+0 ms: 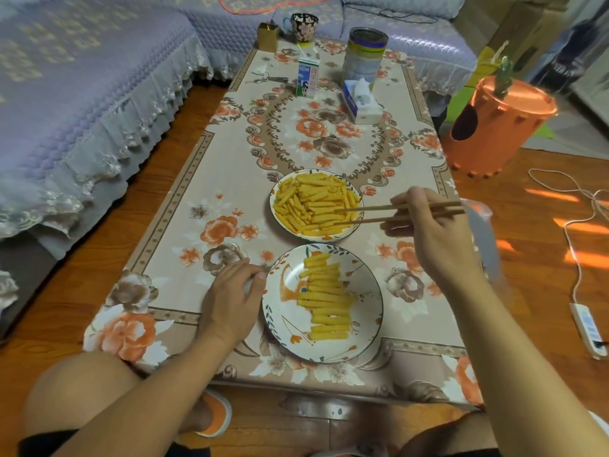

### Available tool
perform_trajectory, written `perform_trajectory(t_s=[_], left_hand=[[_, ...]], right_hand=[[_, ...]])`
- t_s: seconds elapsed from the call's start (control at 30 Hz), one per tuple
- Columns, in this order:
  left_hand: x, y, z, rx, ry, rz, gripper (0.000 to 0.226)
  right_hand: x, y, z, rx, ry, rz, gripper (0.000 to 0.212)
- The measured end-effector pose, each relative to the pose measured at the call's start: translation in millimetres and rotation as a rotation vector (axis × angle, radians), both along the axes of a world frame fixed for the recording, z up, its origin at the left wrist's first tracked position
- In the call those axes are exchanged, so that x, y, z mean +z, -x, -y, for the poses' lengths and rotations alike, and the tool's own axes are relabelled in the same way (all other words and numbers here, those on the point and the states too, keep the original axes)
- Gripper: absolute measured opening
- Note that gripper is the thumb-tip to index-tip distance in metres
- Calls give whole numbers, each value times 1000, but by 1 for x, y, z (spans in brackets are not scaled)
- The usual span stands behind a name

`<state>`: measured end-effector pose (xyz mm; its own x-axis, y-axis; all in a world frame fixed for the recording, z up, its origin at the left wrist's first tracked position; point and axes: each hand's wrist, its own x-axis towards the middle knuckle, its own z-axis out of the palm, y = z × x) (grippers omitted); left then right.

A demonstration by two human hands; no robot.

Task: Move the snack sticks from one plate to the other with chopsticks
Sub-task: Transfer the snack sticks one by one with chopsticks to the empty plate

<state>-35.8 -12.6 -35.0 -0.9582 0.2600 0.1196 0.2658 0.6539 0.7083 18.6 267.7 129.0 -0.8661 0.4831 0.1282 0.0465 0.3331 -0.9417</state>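
A: Where are the snack sticks right now?

B: On both plates; the far plate (357, 201) holds a loose heap of snack sticks (309, 206), and the near plate (369, 311) holds a smaller lot laid in a tidy column, each one lying crosswise; the two plates sit one behind the other on the flowered tablecloth (197, 232), nearly touching.

A: And the right hand?

B: The right hand (428, 232) is closed around a pair of chopsticks (379, 214), fingers curled over the back half; the chopsticks point left, and their tips lie over the right side of the heap on the far plate; the tips stand a little apart; whether a stick is caught between them I cannot tell.

A: The left hand?

B: The left hand (230, 295) rests on the cloth just beside the left rim of the near plate; its fingers are loosely bent, the thumb tip touching or nearly touching the rim; it holds nothing that I can see.

A: What else is on the table?

B: At the far end, a milk carton (308, 77), a tall tin (364, 54), a tissue box (361, 103), a patterned mug (304, 26) and a small gold box (267, 36); all well apart from the plates; an orange bin (494, 127) stands on the wooden floor to the right, and a sofa (82, 94) with a purple cover runs along the left.
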Motion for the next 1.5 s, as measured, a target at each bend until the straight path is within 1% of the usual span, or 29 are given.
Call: perform_trajectory(t_s=[0.13, 0.27, 0.47, 0.57, 0.7, 0.8, 0.87, 0.93, 1.03, 1.17, 1.33, 1.4, 1.5], left_hand=[[1, -1, -1, 7, 10, -6, 60], [3, -2, -1, 11, 20, -6, 59], [3, -2, -2, 7, 26, -1, 60], [1, -1, -1, 9, 21, 2, 59], [1, -1, -1, 3, -12, -3, 58], [2, -1, -2, -1, -25, -3, 59], [1, 0, -2, 0, -25, 2, 59], [0, 0, -1, 2, -25, 4, 59], [-2, 0, 0, -1, -38, 7, 58], [-4, 0, 0, 7, -49, 18, 57], [-7, 2, 1, 2, -70, 27, 58], [-9, 3, 1, -1, -67, 32, 58], [-12, 4, 2, 2, -58, 35, 57]], right_hand=[[-17, 30, -5, 42, -36, 39, 40], [-27, 49, 2, 58, -7, 80, 41], [-21, 55, 4, 51, 16, 100, 48], [6, 40, -4, 47, 54, 93, 51], [44, 1, -5, 135, 106, 197, 57], [38, -35, 13, 213, 84, 307, 56], [23, -51, 27, 240, 75, 328, 53], [9, -62, 34, 253, 68, 310, 52], [5, -70, 36, 261, 22, 271, 48], [16, -68, 26, 168, -2, 128, 42], [12, -40, 6, 20, -11, 16, 35], [5, -21, 2, -5, 34, -25, 34], [-8, 11, -2, 1, -12, -56, 32]])
